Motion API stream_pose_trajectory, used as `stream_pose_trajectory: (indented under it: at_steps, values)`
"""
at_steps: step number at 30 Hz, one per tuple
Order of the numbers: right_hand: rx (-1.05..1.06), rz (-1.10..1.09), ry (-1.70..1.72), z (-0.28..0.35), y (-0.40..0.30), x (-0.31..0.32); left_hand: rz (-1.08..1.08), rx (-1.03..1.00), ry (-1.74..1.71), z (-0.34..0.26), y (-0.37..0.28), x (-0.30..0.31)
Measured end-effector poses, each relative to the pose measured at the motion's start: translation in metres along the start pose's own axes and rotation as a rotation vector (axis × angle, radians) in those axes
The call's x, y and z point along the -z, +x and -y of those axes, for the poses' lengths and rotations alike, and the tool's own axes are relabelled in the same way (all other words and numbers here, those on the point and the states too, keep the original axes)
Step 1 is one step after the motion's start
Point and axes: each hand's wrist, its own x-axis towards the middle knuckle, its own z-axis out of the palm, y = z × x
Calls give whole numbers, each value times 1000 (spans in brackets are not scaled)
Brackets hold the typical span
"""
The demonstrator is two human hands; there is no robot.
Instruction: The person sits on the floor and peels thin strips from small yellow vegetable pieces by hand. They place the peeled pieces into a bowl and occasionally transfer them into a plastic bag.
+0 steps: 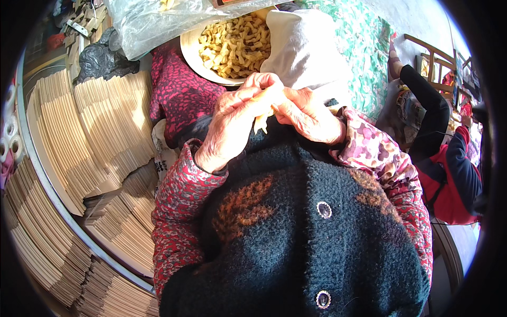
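My left hand (pixel 237 115) and my right hand (pixel 307 113) meet in front of my chest, fingertips together. Pinched between them is a pale yellow strip (pixel 261 122), which looks like tofu skin; a short end hangs below my left fingers. My fingers hide the rest of it. Just beyond my hands stands a light-coloured bowl (pixel 191 59) holding many yellowish knotted pieces (pixel 233 45), like tofu-skin knots. A white cloth (pixel 305 47) lies beside the bowl on the right, partly covering its edge.
Stacks of flat cardboard (pixel 59 130) fill the left side, near a black plastic bag (pixel 99 57). Clear plastic sheeting (pixel 154 27) overhangs the bowl's far left. Green floral fabric (pixel 364 59) spreads at the right. Another person (pixel 451 182) sits farther right, near a wooden chair (pixel 435 59).
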Motion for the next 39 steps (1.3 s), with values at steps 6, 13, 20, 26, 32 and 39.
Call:
stream_pose_trajectory:
  at_steps: [6, 13, 20, 26, 32, 39]
  values:
    - [250, -74, -212, -7, 0, -5, 50, 46, -489, 6, -1, -2]
    - [476, -171, -803, -15, 2, 2, -169, 59, -115, 7, 1, -4]
    - [526, -54, -1220, -7, 5, 14, -103, 474, -320, 6, -2, 1]
    - [461, 54, -1190, -1, 2, 21, -14, 359, -201, 0, -8, 8]
    - [154, 178, -799, 8, -6, 26, 113, 251, -94, -3, -17, 23]
    - [46, 305, -684, 16, -13, 36, 197, 218, 65, -3, -23, 39]
